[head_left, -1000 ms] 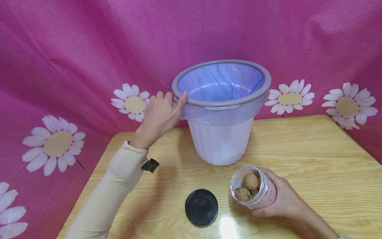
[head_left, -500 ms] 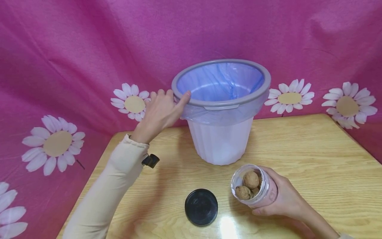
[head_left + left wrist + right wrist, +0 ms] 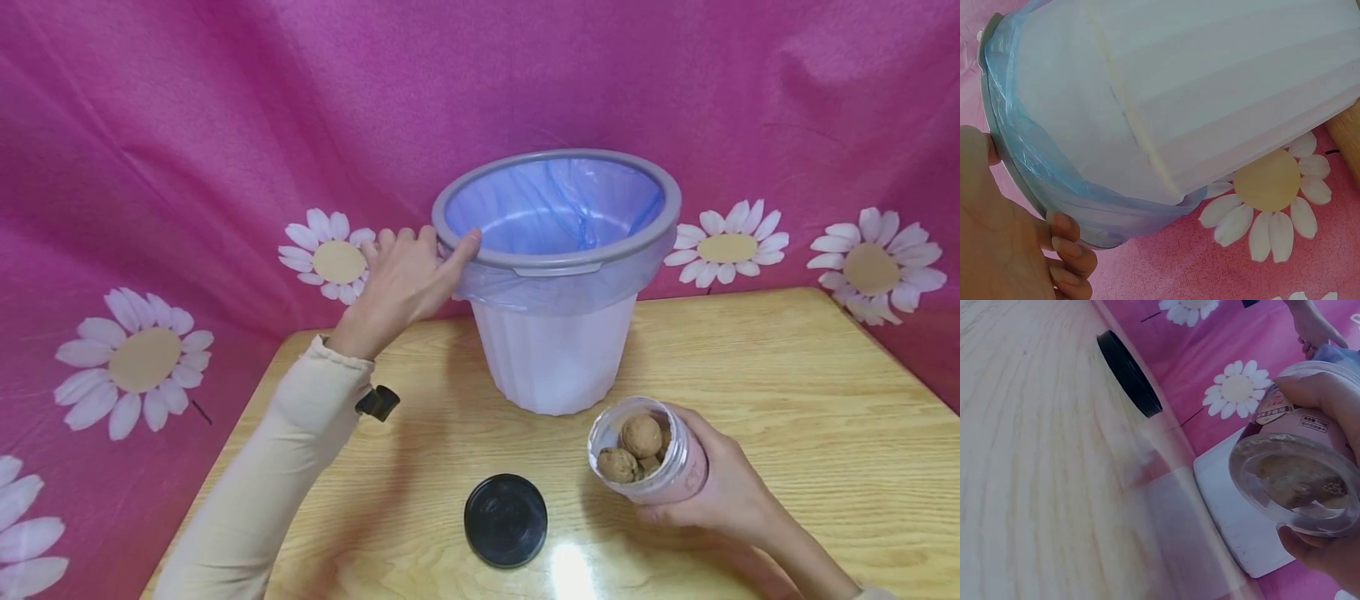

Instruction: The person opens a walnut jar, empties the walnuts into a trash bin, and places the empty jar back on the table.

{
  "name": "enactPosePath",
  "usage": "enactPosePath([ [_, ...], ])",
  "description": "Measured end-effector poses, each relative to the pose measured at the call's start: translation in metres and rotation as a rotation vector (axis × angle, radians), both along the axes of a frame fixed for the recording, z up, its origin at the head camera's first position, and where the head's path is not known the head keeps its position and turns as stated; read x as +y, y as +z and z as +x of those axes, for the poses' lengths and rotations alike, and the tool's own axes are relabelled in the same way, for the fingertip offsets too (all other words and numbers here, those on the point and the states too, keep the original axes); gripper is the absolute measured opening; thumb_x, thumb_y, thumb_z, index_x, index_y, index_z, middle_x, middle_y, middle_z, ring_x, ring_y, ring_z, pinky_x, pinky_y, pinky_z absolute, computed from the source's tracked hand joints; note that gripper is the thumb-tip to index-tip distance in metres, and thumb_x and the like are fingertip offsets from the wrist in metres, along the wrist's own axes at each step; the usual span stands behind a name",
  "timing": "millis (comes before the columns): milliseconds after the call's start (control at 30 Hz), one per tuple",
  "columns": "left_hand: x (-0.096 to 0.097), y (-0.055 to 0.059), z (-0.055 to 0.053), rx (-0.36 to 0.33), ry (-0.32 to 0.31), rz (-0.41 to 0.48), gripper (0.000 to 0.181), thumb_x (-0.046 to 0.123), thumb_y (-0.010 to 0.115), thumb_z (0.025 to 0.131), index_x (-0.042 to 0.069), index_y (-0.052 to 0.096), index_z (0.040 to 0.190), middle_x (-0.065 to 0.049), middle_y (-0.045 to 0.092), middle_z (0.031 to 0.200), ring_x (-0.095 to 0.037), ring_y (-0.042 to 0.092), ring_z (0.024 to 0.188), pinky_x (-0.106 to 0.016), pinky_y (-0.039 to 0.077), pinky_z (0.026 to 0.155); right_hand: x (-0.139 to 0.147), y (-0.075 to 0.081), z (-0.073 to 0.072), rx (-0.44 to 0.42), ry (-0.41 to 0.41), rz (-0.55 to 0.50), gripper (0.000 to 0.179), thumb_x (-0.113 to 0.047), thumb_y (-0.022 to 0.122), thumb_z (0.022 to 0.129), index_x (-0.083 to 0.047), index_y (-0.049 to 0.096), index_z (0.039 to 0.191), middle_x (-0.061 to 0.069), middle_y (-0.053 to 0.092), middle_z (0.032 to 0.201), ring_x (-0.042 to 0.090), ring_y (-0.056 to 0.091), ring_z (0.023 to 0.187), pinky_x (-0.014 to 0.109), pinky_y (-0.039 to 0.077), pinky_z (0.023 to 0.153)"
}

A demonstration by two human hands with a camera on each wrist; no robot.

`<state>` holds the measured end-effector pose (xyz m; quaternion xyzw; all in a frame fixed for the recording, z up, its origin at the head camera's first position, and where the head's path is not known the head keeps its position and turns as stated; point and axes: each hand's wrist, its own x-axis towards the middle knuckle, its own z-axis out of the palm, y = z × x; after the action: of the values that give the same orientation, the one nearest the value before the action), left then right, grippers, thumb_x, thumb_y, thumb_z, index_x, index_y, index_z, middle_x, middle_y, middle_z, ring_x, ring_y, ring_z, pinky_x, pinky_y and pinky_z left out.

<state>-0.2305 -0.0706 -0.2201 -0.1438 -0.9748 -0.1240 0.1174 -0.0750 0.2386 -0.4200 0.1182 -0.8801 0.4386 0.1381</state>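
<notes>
A white trash bin (image 3: 555, 358) with a grey rim and a bluish plastic liner (image 3: 555, 208) stands upright on the table. My left hand (image 3: 405, 283) grips the rim at its left side, thumb on top; the left wrist view shows the curled fingertips (image 3: 1067, 249) against the outside. In my right hand (image 3: 727, 483) is a clear plastic jar (image 3: 686, 475) with a pink label, its mouth tilted toward the left. Several walnuts (image 3: 641, 436) sit inside it. The right wrist view shows the jar's bottom (image 3: 1297, 484) raised above the table. A black lid (image 3: 506, 521) lies left of the jar.
The wooden table (image 3: 795, 392) carries the bin near its back edge. Behind and beside it hangs a magenta cloth (image 3: 360, 100) printed with white daisies. A black strap (image 3: 378, 402) is on the left wrist.
My right hand has lifted the jar slightly and moved it a little right. The left fingers have shifted slightly on the rim. Bin and lid have stayed in place.
</notes>
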Motion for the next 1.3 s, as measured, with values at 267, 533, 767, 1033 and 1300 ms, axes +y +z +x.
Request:
enactPosePath([
  [267, 0.0, 0.001, 0.0, -0.012, 0.001, -0.004, 0.081, 0.073, 0.02, 0.09, 0.004, 0.056, 0.11, -0.013, 0.054, 0.099, -0.036, 0.044, 0.098, -0.053, 0.025, 0.093, 0.001, 0.01, -0.002, 0.043, -0.06, -0.014, 0.112, -0.022, 0.099, 0.039, -0.021, 0.048, 0.138, -0.014, 0.059, 0.115, -0.003, 0.053, 0.101, 0.011, 0.041, 0.085],
  [533, 0.0, 0.002, 0.0, -0.015, 0.004, -0.025, 0.08, 0.072, 0.02, 0.091, 0.003, 0.056, 0.108, -0.013, 0.055, 0.099, -0.036, 0.045, 0.096, -0.052, 0.027, 0.091, 0.003, 0.017, -0.005, 0.059, -0.085, -0.023, 0.111, -0.02, 0.099, 0.039, -0.018, 0.048, 0.138, -0.018, 0.057, 0.113, -0.004, 0.053, 0.098, 0.011, 0.042, 0.082],
  [767, 0.0, 0.002, 0.0, -0.057, -0.009, 0.004, 0.081, 0.072, 0.02, 0.091, 0.002, 0.055, 0.112, -0.013, 0.057, 0.102, -0.034, 0.044, 0.094, -0.047, 0.03, 0.09, 0.008, 0.027, -0.006, 0.061, -0.095, -0.069, 0.109, -0.013, 0.098, 0.042, -0.016, 0.047, 0.139, -0.021, 0.056, 0.113, -0.003, 0.053, 0.098, 0.009, 0.041, 0.082],
  [1033, 0.0, 0.002, -0.002, -0.079, -0.011, 0.013, 0.084, 0.071, 0.02, 0.092, -0.001, 0.054, 0.119, -0.016, 0.058, 0.108, -0.035, 0.044, 0.097, -0.048, 0.032, 0.093, 0.012, 0.034, -0.008, 0.09, -0.118, -0.081, 0.109, -0.008, 0.097, 0.042, -0.013, 0.047, 0.139, -0.024, 0.054, 0.113, -0.004, 0.051, 0.1, 0.007, 0.038, 0.083],
  [1300, 0.001, 0.002, -0.002, -0.11, -0.018, 0.03, 0.089, 0.072, 0.018, 0.091, -0.003, 0.05, 0.127, -0.018, 0.057, 0.117, -0.036, 0.044, 0.102, -0.048, 0.033, 0.096, 0.017, 0.044, -0.006, 0.089, -0.17, -0.071, 0.108, -0.009, 0.096, 0.044, -0.014, 0.046, 0.14, -0.025, 0.053, 0.112, -0.004, 0.049, 0.099, 0.008, 0.037, 0.08],
])
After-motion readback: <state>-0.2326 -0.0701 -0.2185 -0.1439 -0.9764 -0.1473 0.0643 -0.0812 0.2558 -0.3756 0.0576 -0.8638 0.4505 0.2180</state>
